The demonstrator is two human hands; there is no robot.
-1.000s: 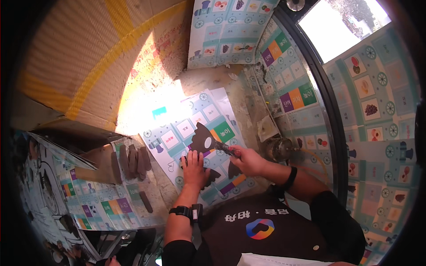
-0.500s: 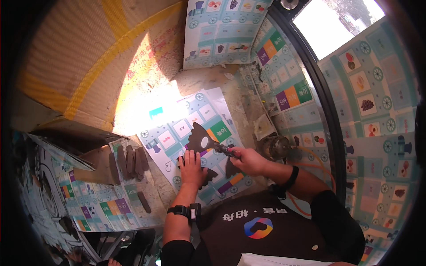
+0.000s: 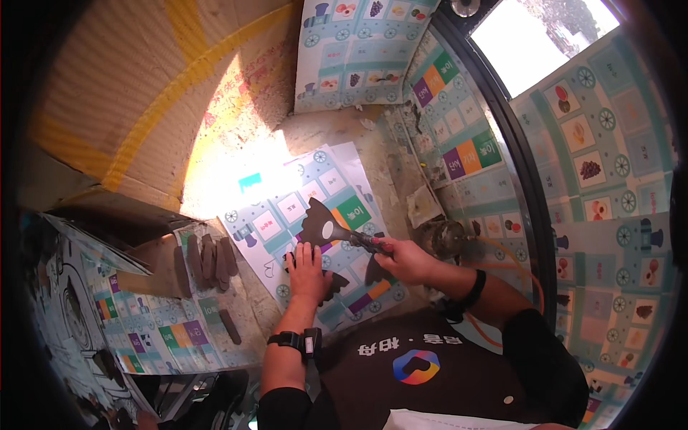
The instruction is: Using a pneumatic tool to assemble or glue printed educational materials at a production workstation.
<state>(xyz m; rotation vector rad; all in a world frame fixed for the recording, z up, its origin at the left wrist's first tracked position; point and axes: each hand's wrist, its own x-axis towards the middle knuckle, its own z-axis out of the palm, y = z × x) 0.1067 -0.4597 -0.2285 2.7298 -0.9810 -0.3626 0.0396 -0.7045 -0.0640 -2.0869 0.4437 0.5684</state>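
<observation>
My left hand [image 3: 308, 274] lies flat with fingers spread on a dark brown scalloped piece [image 3: 334, 285], which it partly covers. My right hand [image 3: 410, 261] is closed around a slender dark tool [image 3: 365, 242] with a pinkish-red part by the fingers. The tool's far end meets a dark fan-shaped piece [image 3: 317, 218] that has a white oval on it and a wavy edge. Another dark piece [image 3: 376, 272] shows below the tool, partly hidden by my right hand. All lie over a printed sheet [image 3: 266, 228] with pale blue wheels and coloured blocks.
Several dark brown strips [image 3: 212, 261] lie to the left, with a single strip [image 3: 231, 327] nearer me. A cardboard wall with yellow tape [image 3: 136, 100] rises at far left. On the right stand a grimy round metal part [image 3: 448, 239], an orange hose [image 3: 534, 279] and a black frame [image 3: 527, 186].
My right hand has shifted very slightly to the right with the tool. My left hand stays on the dark piece.
</observation>
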